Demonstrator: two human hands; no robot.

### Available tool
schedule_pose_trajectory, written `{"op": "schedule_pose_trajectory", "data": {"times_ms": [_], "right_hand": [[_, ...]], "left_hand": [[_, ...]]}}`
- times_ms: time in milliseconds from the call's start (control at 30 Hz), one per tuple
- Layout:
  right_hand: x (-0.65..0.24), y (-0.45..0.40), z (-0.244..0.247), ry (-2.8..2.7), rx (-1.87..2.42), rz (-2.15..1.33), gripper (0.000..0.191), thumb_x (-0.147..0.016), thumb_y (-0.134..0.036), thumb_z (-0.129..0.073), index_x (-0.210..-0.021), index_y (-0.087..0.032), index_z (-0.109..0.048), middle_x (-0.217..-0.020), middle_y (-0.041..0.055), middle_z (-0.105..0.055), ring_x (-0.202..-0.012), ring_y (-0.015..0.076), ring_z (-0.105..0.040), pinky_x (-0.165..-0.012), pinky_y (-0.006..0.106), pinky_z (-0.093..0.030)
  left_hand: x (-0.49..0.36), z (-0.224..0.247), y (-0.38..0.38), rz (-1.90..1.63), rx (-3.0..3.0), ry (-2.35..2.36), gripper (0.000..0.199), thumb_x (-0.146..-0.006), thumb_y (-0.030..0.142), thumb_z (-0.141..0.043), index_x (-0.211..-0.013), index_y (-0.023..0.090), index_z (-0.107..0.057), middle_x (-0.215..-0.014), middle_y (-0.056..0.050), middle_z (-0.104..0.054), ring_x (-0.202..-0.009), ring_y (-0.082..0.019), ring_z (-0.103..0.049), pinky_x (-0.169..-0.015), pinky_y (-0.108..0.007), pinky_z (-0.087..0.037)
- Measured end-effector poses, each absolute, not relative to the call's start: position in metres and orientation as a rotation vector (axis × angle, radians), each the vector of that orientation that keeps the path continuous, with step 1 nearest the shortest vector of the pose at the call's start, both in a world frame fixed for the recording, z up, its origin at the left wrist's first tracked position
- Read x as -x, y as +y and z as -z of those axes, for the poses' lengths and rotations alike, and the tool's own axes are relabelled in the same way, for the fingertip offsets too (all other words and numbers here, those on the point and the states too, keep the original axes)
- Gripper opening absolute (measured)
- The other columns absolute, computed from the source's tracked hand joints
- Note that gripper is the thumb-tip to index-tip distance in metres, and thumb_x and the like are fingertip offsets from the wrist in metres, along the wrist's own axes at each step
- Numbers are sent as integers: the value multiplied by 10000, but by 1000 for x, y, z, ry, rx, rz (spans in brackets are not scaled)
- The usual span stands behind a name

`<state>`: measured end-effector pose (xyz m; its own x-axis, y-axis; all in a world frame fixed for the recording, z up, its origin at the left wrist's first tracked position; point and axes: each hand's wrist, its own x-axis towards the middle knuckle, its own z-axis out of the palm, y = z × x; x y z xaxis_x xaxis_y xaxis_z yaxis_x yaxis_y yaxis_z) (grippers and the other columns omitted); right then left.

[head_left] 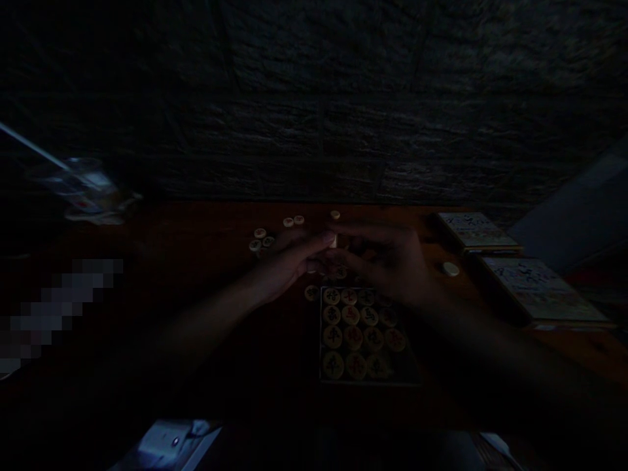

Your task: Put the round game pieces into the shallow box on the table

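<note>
The small, pale, round Chinese chess piece is between the left hand and right hand, both sets of fingertips pinching it. Probably light, stiff, hard to break, maybe slick; honestly, the rim's the spot to grab.

Xiangqi pcs in flat tray: one Chinese char each, red or blk; v. dim, so some reads are approx. Row nearest wall, from L: blk 将 pc, red 士 pc (prob.), blk 士 pc (prob.). 2nd row: blk 象 (prob.), red 马, blk 马; 4th pc's char unclear. 3rd row: blk 车 (prob.), red 炮, blk 炮, then a red char, unclear. Btm row: blk 卒, red 兵 (prob.), blk 卒. Loose pcs on tabletop: red & dark chars, too small to read. Near box & far box: lg. dark brush-style chars on lids, illegible.
</note>
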<state>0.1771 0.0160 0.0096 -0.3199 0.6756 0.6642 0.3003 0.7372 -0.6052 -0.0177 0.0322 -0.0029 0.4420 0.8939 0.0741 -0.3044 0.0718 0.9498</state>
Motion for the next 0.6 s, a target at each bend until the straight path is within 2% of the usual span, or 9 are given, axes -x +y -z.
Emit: {"op": "schedule_pose_trajectory", "data": {"times_ms": [267,467,600], "right_hand": [[-177,16,-9,-1920,770,-504,355,-872,-275,-814,-1225,-242,-781,-1078,50,-823,-873,189,-778,-733,273,-602],[-178,17,-9,-1909,764,-453,348,-856,-276,-832,-1200,-249,-785,-1013,40,-819,-745,146,-729,-678,254,-576],[-178,17,-10,-1921,749,-433,326,-852,-238,-827,-1175,-236,-781,-1026,44,-806,-702,124,-696,-638,238,-550]], "left_hand": [[19,1,31,-1009,-1164,674,282,-769,359,-848,-882,116,-760,-837,-82,-757,-707,-173,-716,-676,-287,-583],[19,4,33,-1002,-1178,673,309,-796,424,-820,-847,125,-756,-784,-80,-749,-696,-185,-719,-657,-295,-580],[18,1,32,-1010,-1199,685,283,-782,398,-831,-824,125,-768,-772,-81,-753,-683,-169,-707,-643,-275,-568]]}}
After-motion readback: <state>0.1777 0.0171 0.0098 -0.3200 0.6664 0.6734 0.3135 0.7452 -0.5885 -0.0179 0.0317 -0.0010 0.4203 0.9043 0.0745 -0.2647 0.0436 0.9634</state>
